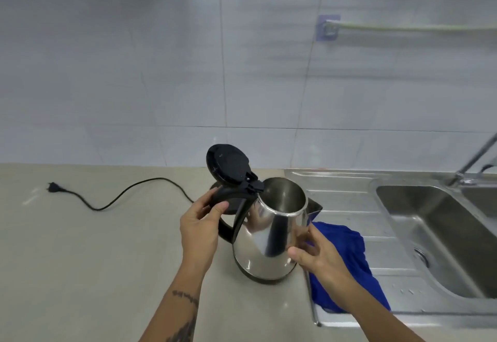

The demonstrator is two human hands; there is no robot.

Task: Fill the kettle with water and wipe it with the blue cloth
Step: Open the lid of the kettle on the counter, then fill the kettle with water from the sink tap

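Note:
A steel kettle [269, 234] with a black handle is held above the beige counter, tilted toward the right. Its black lid [228, 165] stands flipped open and the inside looks empty. My left hand [200, 230] grips the handle near its top. My right hand [320, 257] rests with spread fingers against the kettle's right side. The blue cloth [347, 258] lies crumpled on the steel drainboard just right of the kettle, partly hidden by my right forearm.
A steel sink [441, 236] with a drain sits at the right, its faucet [473, 158] rising at the back. A black power cord [118, 196] with its plug lies on the counter [80, 261] to the left. A tiled wall stands behind, with a towel rail [403, 28].

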